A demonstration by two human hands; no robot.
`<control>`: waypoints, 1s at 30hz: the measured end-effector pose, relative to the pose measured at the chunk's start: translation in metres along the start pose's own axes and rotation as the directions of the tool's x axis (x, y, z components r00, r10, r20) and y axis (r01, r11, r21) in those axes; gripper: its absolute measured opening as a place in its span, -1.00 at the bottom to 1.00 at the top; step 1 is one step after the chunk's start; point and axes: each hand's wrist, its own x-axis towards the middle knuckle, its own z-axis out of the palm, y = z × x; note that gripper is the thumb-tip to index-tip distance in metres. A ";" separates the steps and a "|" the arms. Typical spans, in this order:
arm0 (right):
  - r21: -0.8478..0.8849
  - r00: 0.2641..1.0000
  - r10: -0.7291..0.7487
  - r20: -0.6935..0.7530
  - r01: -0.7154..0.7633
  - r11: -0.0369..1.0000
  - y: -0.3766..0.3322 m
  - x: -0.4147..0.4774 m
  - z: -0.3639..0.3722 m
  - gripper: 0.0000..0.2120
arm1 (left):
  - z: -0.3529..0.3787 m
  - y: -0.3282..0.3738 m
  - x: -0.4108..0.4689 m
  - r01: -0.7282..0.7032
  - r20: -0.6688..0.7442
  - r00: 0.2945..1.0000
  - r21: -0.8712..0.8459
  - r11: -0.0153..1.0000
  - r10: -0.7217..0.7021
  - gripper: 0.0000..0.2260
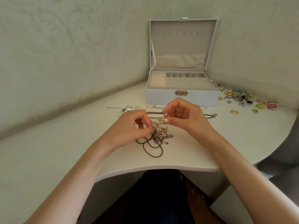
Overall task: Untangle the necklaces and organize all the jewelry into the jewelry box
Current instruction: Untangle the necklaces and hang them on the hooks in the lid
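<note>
both hands work at frame centre, kept close so the knot sits between them. the left hand (132, 125) pinches a pearl strand (155, 127) low down, fingers curled. the right hand (182, 115) pinches the same strand higher, likely to draw it free. the tangle (160, 136) lies on the table (210, 143) just below and right of the left grip, with a brown cord (153, 150) trailing toward the bottom. the box (181, 98) stands open at upper centre, and small pieces (242, 99) wait at the right edge.
</note>
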 end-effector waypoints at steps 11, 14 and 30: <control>0.041 1.000 -0.009 -0.007 0.009 0.999 0.002 0.001 0.002 -0.80 | 0.011 0.009 0.006 -0.001 -0.052 0.999 0.077 0.997 0.005 -0.90; 0.030 1.000 -0.019 -0.006 0.019 0.999 0.001 0.000 0.000 -0.77 | 0.012 0.008 0.006 -0.023 -0.054 0.998 0.024 0.999 0.024 -0.91; 0.013 0.999 -0.013 -0.039 0.014 1.000 0.003 0.005 -0.002 -0.78 | 0.008 0.009 0.003 0.088 0.177 0.984 -0.353 0.932 -0.026 -0.87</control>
